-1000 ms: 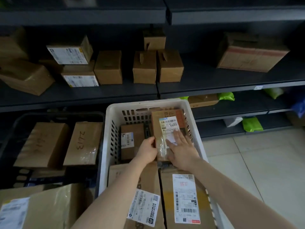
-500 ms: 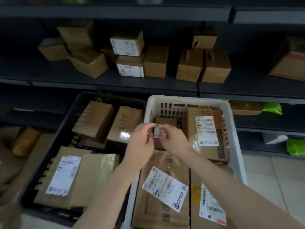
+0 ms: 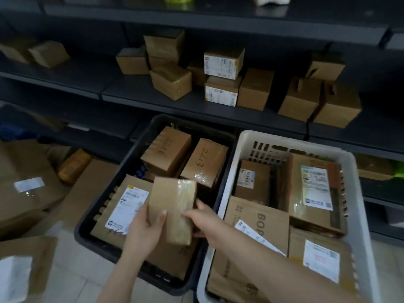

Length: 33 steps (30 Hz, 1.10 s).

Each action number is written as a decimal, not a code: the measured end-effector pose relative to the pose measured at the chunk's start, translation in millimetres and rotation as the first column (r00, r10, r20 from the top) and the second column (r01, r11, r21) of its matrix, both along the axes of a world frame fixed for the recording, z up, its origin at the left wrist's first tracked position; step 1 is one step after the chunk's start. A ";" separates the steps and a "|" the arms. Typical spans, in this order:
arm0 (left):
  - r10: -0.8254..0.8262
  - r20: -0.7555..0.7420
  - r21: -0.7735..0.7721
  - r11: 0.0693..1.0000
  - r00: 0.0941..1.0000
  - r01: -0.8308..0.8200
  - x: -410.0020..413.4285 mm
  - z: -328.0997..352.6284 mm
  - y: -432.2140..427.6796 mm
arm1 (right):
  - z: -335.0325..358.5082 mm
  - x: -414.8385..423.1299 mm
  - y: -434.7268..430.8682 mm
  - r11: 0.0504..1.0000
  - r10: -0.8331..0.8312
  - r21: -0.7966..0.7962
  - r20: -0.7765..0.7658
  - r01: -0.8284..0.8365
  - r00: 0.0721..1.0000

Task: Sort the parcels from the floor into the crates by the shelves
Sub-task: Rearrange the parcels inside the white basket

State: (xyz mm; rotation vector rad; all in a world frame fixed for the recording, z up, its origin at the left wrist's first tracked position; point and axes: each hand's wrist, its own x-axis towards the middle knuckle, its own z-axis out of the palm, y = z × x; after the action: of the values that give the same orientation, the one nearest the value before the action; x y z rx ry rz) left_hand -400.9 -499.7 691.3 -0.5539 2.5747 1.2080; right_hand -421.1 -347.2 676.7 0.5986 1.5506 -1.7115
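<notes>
A small taped cardboard parcel (image 3: 173, 206) hangs above the black crate (image 3: 91, 213). My left hand (image 3: 145, 229) grips its lower left side, thumb on the front face. Touching the parcel's right edge is my right hand (image 3: 202, 217), fingers curled behind it. The black crate holds several brown boxes, two marked with handwritten numbers (image 3: 166, 149), and a flat labelled parcel (image 3: 124, 206). To its right stands the white crate (image 3: 358, 193), packed with labelled parcels (image 3: 314, 189) and flat mailers (image 3: 258, 221).
Dark shelves (image 3: 196, 110) behind the crates carry several small brown boxes (image 3: 223, 64). Brown parcels lie on the tiled floor at left (image 3: 26, 193) and at the lower left corner (image 3: 24, 265). A yellowish wrapped packet (image 3: 74, 165) rests near the bottom shelf.
My view has swung left from the white crate to the black one. Both hands left the white crate and now hold a small taped parcel over the black crate.
</notes>
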 end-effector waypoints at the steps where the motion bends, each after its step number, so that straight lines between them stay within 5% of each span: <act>1: -0.007 -0.045 0.021 1.000 0.999 0.008 -8.3 11.8 5.3 | 8.8 -6.2 8.4 0.998 -0.058 0.008 -0.066 0.059 0.996; 6: -0.107 -0.285 0.355 0.911 0.952 0.209 -65.2 58.8 63.7 | 61.6 -31.9 79.0 0.886 -0.374 0.137 -0.355 0.444 0.857; 9: -0.243 -0.211 0.490 0.812 0.947 0.317 -92.7 45.0 120.9 | 67.2 -33.6 132.6 0.745 -0.501 0.241 -0.415 0.622 0.760; 12: -0.294 -0.118 0.496 0.810 0.949 0.313 -111.5 21.8 171.6 | 48.8 -40.3 172.8 0.657 -0.583 0.314 -0.366 0.686 0.726; 19: -0.484 -0.014 0.129 0.867 0.875 0.482 -125.6 -28.7 202.2 | -19.2 -47.1 194.1 0.754 -0.500 0.407 -0.155 0.516 0.852; 25: -0.500 -0.084 0.101 0.857 0.862 0.506 -103.5 -39.0 187.1 | -44.2 -57.4 198.0 0.831 -0.396 0.404 -0.053 0.382 0.917; 29: -0.603 -0.221 -0.098 0.796 0.767 0.598 -91.4 -45.3 178.5 | -50.1 -67.4 190.7 0.839 -0.334 0.423 -0.098 0.343 0.938; 33: -0.737 -0.072 -0.345 0.650 0.672 0.677 -83.4 -60.5 170.5 | -50.7 -73.6 195.3 0.867 -0.178 0.463 -0.056 0.183 0.983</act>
State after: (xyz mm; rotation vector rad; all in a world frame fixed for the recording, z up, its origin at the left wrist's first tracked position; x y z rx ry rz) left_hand -484.3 -329.2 630.8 0.5712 2.7052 0.6207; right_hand -494.7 -151.8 626.1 1.0058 1.9866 -1.4682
